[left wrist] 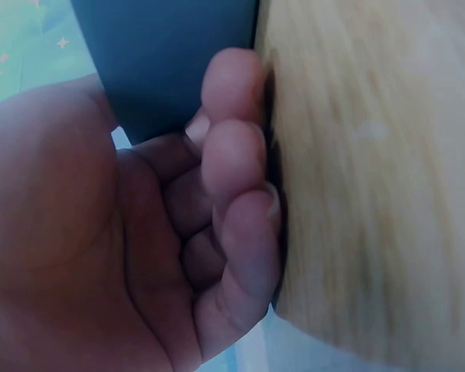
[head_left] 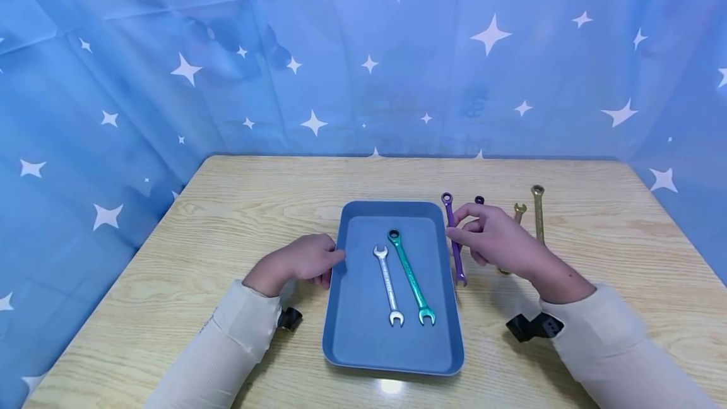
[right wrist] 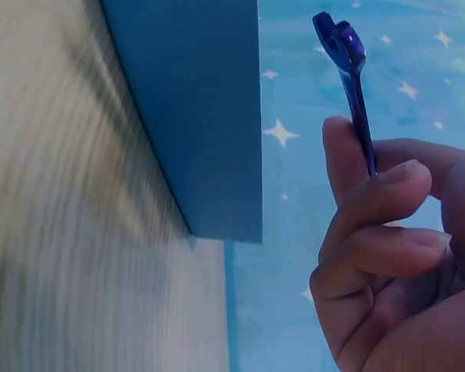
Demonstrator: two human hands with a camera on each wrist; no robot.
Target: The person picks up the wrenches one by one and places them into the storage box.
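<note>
My right hand (head_left: 500, 238) pinches a purple combination wrench (head_left: 457, 264) between thumb and fingers, just off the right side of a blue tray (head_left: 392, 355). In the right wrist view, the purple wrench (right wrist: 356, 101) is raised off the table, its open end pointing up past the fingertips. My left hand (head_left: 307, 260) grips the tray's left edge, thumb over the rim and fingers curled against the outer wall. Inside the tray lie a silver open-ended wrench (head_left: 389, 286) and a green combination wrench (head_left: 411, 279), side by side and slightly slanted.
Behind my right hand, partly hidden by it, are a dark wrench (head_left: 479, 199) and a bronze-coloured wrench (head_left: 519, 210). A gold combination wrench (head_left: 538, 213) lies farther right. The wooden table (head_left: 238, 207) ends at a blue star-patterned curtain (head_left: 363, 81).
</note>
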